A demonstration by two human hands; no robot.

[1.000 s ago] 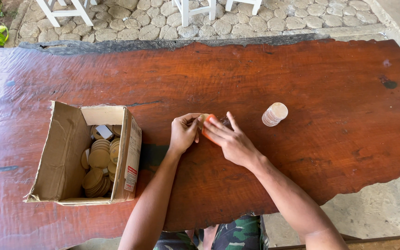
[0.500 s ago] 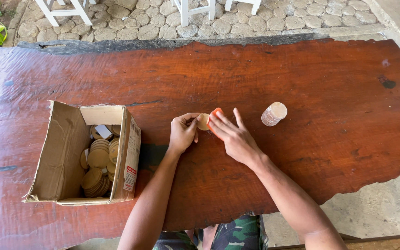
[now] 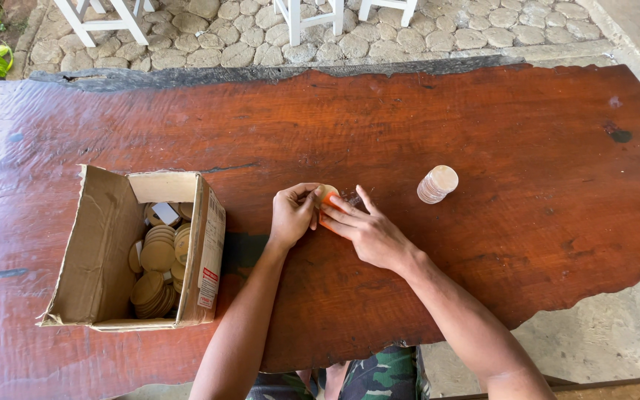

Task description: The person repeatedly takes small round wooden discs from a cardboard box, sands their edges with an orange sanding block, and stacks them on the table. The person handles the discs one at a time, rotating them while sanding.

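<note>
Both hands meet near the middle of the long reddish-brown wooden desk point(image 3: 483, 133), over a small round tan wooden disc with an orange edge point(image 3: 326, 194). The left hand point(image 3: 293, 215) is curled, its thumb and fingertips pinching the disc's left side. The right hand point(image 3: 368, 233) lies flatter, fingers stretched out and close together, their tips on the disc's right and near side (how much of the disc touches the desk cannot be told, since the fingers cover it).

To the right of the hands, well apart from them, stands a short stack of pale round wooden discs point(image 3: 436, 184), slightly tilted.

To the left, near the desk's near edge, sits an open brown cardboard box point(image 3: 105, 244) with its flaps raised. Inside it lie many more round tan wooden discs in loose stacks point(image 3: 158, 255), along with a small white piece point(image 3: 165, 213) at the far end.

Beyond the far edge of the desk is a cobblestone floor point(image 3: 216, 37) with the white legs of furniture point(image 3: 105, 18) standing on it.
</note>
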